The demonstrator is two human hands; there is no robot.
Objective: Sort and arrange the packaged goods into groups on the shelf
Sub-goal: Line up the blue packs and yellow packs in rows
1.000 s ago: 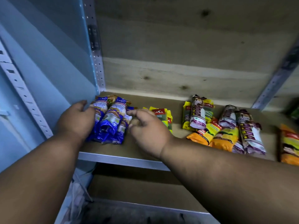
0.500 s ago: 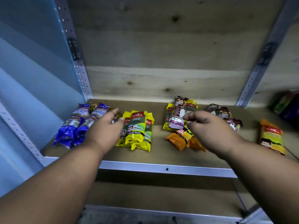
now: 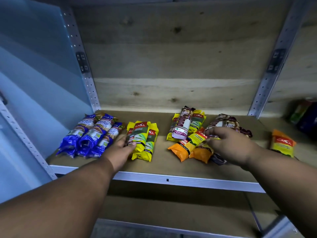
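Left hand (image 3: pixel 120 148) rests flat against the yellow packets (image 3: pixel 143 140), fingers straight; right hand (image 3: pixel 228 145) curls over the orange packets (image 3: pixel 188 148), grip unclear. Blue packets (image 3: pixel 91 134) lie left on the wooden shelf (image 3: pixel 163 162).

The shelf (image 3: pixel 164 166) holds packs in little groups. On the left lie the blue packs (image 3: pixel 91 136), side by side. Just beside them sit the yellow packs (image 3: pixel 145 143). The left hand (image 3: pixel 120 150) rests flat, its fingers touching the yellow packs. In the middle, the orange packs (image 3: pixel 188 148) lie near the front with brown packs (image 3: pixel 223 124) behind. The right hand (image 3: pixel 228 145) is over them, fingers bent. One orange and yellow pack (image 3: pixel 283 143) lies alone at the right.
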